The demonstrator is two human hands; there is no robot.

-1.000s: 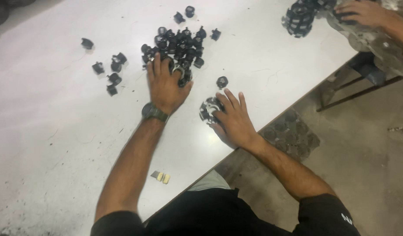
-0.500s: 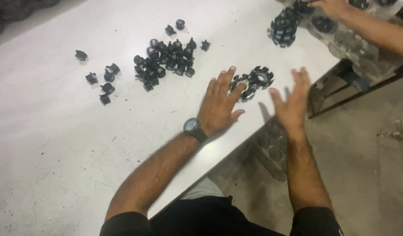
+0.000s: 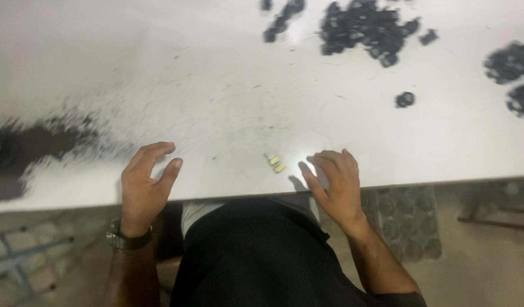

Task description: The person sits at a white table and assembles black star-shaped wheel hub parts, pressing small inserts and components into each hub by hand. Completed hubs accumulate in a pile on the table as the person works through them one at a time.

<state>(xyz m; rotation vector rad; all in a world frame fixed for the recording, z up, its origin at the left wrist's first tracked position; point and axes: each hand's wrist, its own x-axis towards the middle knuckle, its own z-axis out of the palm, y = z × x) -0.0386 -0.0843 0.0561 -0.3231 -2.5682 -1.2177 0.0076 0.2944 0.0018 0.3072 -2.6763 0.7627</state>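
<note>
At the near desk (image 3: 228, 102) edge both hands now rest empty, grips open: left hand (image 3: 143, 190), right hand (image 3: 337, 185) beside two small yellow blocks (image 3: 276, 164). Earlier they worked the black plastic parts (image 3: 367, 28), now far right.

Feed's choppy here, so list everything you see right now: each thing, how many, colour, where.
White tabletop: one, white, fills the upper frame, dark worn patch at left.
Pile of small black plastic parts: one heap, black, far centre-right.
Smaller cluster of black parts: one, black, far centre.
Heap of black parts at right edge: one, black.
Lone black part: one, black, right of centre.
Small yellowish pieces: two, near edge, between the hands.
Wristwatch: one, dark, left wrist.
Left hand: open, at near edge.
Right hand: open, fingers on the tabletop.
</note>
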